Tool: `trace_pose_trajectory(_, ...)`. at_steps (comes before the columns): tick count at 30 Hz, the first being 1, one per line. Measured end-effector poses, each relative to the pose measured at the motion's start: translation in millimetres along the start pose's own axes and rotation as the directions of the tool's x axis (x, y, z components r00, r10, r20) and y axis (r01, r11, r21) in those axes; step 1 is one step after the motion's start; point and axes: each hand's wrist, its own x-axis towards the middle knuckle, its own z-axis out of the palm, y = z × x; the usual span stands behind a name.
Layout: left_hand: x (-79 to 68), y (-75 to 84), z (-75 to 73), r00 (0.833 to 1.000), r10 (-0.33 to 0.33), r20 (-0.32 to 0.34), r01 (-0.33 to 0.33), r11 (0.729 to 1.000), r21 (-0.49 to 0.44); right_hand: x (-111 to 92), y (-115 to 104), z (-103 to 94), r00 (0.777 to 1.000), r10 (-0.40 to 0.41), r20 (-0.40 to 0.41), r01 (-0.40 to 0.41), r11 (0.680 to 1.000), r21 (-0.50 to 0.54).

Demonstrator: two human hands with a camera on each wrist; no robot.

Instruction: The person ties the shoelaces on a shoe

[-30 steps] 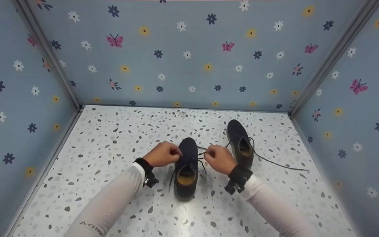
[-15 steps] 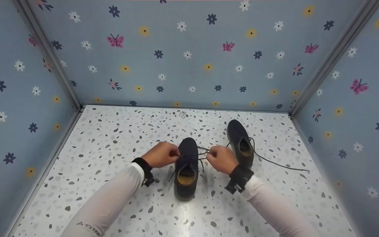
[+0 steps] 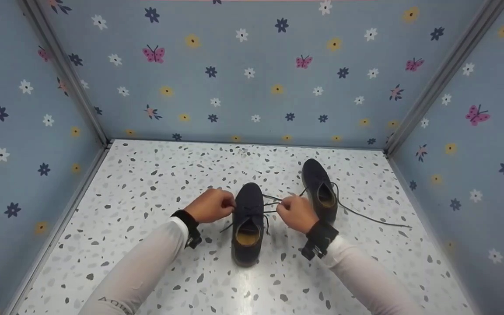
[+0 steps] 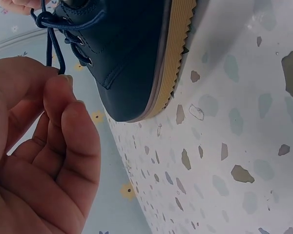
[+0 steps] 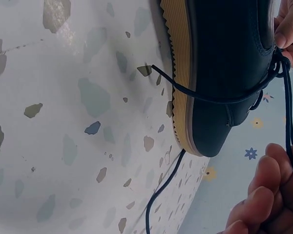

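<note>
On the speckled tabletop (image 3: 169, 168), dark shoe (image 3: 249, 195) sits sole-down between both hands, toe toward the flowered panel (image 3: 234, 92). Left hand (image 3: 211, 205): fingers pinch one lace loop (image 4: 49, 46). Right hand (image 3: 296, 213): fingers grip the opposite loop (image 5: 288, 107). Second shoe (image 3: 314, 173) near right hand, loose lace (image 3: 372, 220) trailing outward. Left sleeve (image 3: 142, 262) carries dark lettering (image 3: 114, 305), partly folded, not fully readable.

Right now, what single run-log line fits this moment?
left hand: pinches lace loop; right hand: pinches opposite loop; shoe: between hands, knot visible; second shoe: to its right, loose lace on floor
</note>
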Motion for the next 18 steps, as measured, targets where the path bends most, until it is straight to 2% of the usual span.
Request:
trace_pose_trajectory(4,-1.4,-1.2,-0.4,1.0,-0.011,-0.018,0.01,0.999,-0.038,0.2,-0.2,1.0,1.0,0.008,-0.002,-0.008,1.0,-0.006)
trace_pose_trajectory(12,-3.2,-4.0,0.1,0.995,-0.093,-0.032,0.088,0.988,-0.131,0.8,0.5,2.4,1.0,0.01,-0.008,-0.011,0.999,-0.031)
trace_pose_trajectory(18,-6.0,-5.5,-1.2,0.992,-0.126,-0.032,0.119,0.979,-0.167,0.5,0.7,2.0,1.0,0.018,-0.013,-0.019,0.999,-0.029)
